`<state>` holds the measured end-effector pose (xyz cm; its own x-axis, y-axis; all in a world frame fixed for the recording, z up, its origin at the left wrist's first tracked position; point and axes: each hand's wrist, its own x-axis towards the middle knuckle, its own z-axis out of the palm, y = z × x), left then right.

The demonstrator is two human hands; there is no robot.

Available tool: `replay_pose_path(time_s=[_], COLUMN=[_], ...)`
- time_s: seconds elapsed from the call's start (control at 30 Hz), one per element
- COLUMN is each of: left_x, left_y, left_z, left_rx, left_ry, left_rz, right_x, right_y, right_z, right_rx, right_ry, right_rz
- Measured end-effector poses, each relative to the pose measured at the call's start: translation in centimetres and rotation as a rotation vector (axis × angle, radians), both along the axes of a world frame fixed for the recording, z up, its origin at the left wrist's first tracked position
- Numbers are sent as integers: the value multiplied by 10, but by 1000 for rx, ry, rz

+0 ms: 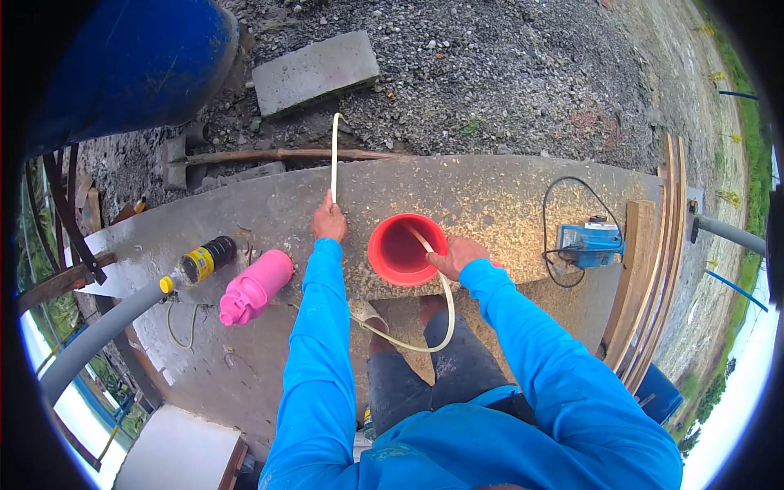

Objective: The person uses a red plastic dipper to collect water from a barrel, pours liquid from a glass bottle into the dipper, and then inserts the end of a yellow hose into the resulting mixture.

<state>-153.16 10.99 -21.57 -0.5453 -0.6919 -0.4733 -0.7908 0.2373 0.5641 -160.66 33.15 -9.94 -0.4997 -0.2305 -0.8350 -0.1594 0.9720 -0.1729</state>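
Observation:
My left hand (328,220) is closed around a pale cream hose (335,159), whose upper length points away from me and bends over at its tip. An orange-red bucket (377,265) stands on the concrete ledge between my hands. Its inside is shaded, so I cannot make out what it contains. The hose also runs out of the bucket over the right rim, then loops down across my legs; where it joins the left-hand length is hidden. My right hand (459,256) is closed at that rim, pinching the hose there.
Left of me lie a pink bottle (257,287) and a dark bottle (208,258) with a yellow label. A blue corded power tool (590,243) sits right, beside wooden planks (641,269). Sawdust covers the ledge (482,192). Beyond are a shovel (278,155), a concrete block (317,72) and a blue drum (139,65).

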Motion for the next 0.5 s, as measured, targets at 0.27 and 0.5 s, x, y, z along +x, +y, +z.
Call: replay_pose_path(time_s=[0.27,0.5], left_x=[-1,1], left_y=[3,9], left_z=[12,18], left_rx=[81,24], left_ry=[-16,61], left_rz=[28,-43], right_x=[-2,-7], right_y=[10,56], right_z=[7,23], right_rx=[14,54], right_ry=[38,164], right_rz=[-100,-159])
